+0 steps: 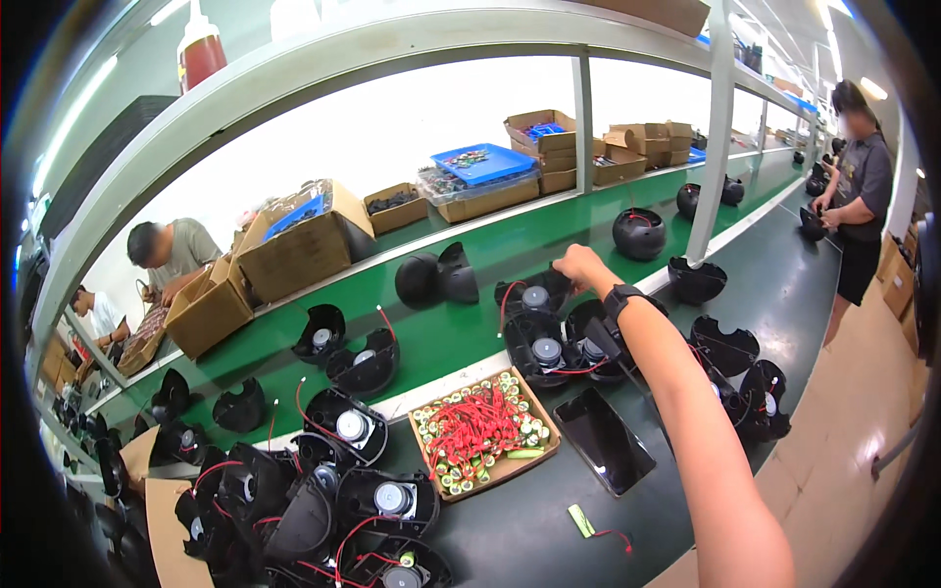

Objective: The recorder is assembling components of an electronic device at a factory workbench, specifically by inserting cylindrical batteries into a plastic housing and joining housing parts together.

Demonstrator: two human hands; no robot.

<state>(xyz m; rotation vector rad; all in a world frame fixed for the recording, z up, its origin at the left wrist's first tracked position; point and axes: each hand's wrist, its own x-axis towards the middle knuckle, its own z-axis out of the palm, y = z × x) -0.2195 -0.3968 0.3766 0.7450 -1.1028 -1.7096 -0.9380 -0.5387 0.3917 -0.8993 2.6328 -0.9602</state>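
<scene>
My right hand point(580, 269), with a dark band on its wrist, reaches across the bench. Its fingers are closed at the rim of a black rounded speaker housing point(555, 283), which holds a silver speaker point(534, 298) and trails a red wire. Just below it, more housings with speakers point(547, 351) crowd together. A shallow cardboard box point(502, 479) of green battery packs with red leads point(480, 421) stands nearer to me. Beside it lie a dark phone point(603, 441) and a single green battery pack point(581, 520). My left hand is out of view.
Several black housings point(304, 519) pile up at the lower left. A green conveyor belt point(461, 323) carries more shells, including a round one point(639, 235). A metal post point(708, 147) rises beyond my hand. Cardboard boxes point(299, 245) line the far side. Co-workers point(863, 186) stand or sit nearby.
</scene>
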